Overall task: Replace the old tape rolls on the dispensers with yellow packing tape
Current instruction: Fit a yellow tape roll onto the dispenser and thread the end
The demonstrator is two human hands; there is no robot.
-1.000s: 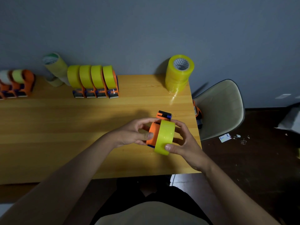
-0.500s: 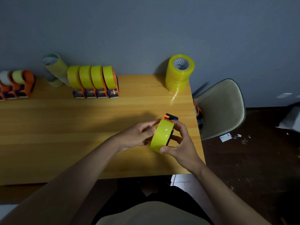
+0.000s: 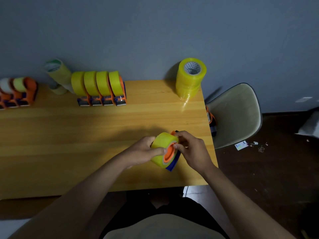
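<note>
Yellow packing tape roll (image 3: pixel 161 149) sits between your hands above the near right part of the wooden table (image 3: pixel 69 135), mounted on an orange dispenser (image 3: pixel 170 153) whose body is mostly hidden behind the roll and your fingers; only the orange hub, a blue edge below and a dark tip at the top show. Your left hand (image 3: pixel 144 151) grips the roll, thumb curled over its face. Your right hand (image 3: pixel 191 150) pinches at the hub's rim. The roll's axis is tilted, its open side facing right and toward you. Four loaded dispensers (image 3: pixel 100 88) stand in a row by the wall, older dispensers (image 3: pixel 17 92) are cut off at the left edge, a stack of yellow rolls (image 3: pixel 190 78) stands at the far right corner, and a chair (image 3: pixel 236 114) stands beside the table.
</note>
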